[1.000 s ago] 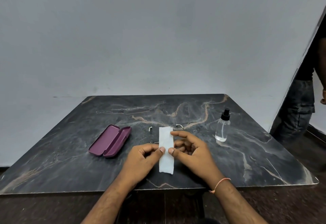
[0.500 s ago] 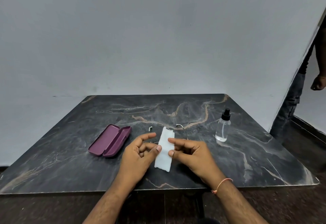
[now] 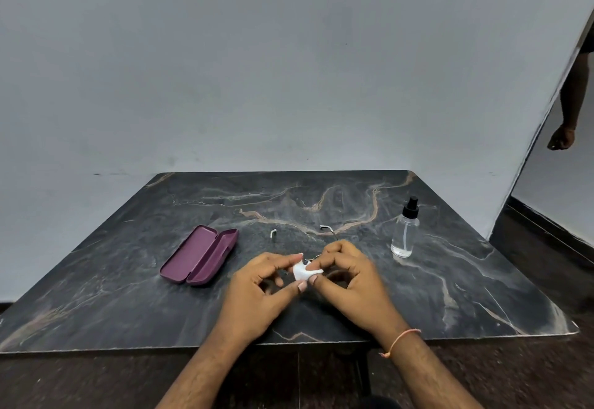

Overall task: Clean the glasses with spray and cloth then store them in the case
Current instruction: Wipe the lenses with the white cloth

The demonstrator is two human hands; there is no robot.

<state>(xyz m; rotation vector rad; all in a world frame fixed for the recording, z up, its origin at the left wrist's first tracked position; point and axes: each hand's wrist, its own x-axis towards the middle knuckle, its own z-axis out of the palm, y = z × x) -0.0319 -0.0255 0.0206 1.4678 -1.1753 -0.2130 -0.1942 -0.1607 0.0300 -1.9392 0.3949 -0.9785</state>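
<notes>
a dark veined marble table (image 3: 128, 280) carries a matte plum hard-shell case (image 3: 200, 255), hinged open on the left. a clear cylindrical spray bottle (image 3: 405, 231) stands right. the left hand (image 3: 257, 293) and right hand (image 3: 350, 280) both pinch a bunched white cloth (image 3: 302, 272). thin wire glasses (image 3: 326, 228) lie behind, mostly hidden, perhaps touching the fingers.

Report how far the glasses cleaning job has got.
Done: the purple case lies open on the table; whether spray was applied cannot be told.
In hand: the left hand and right hand pinch the white cloth over the glasses.
Left: finishing the wipe and storing them. The spray bottle stands untouched at right.
</notes>
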